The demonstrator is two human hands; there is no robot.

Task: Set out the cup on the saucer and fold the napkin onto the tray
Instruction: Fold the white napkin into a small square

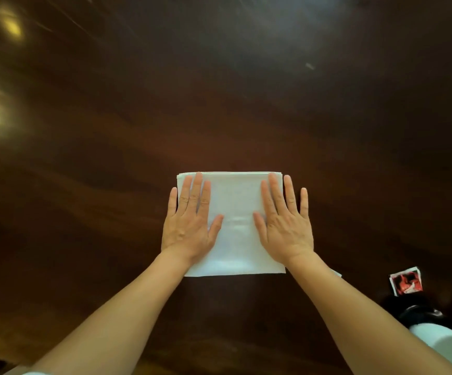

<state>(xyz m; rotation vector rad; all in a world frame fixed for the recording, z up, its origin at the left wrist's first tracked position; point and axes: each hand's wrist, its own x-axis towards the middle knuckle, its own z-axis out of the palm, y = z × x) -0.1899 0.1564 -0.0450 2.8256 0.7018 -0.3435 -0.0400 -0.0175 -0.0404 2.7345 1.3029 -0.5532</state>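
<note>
A white napkin [235,226] lies folded into a square on the dark wooden table [219,117], with its layered edges at the far side. My left hand [189,223] rests flat, palm down, on the napkin's left side, fingers spread. Flat on the right side lies my right hand [284,226], its outer fingers over the napkin's right edge. Neither hand grips the cloth. No cup, saucer or tray is in view.
A small red and white packet [406,281] lies on the table at the right. Below it, at the lower right corner, are a dark object [419,312] and a white rounded shape [446,345]. Lamp reflections glare on the table's left part.
</note>
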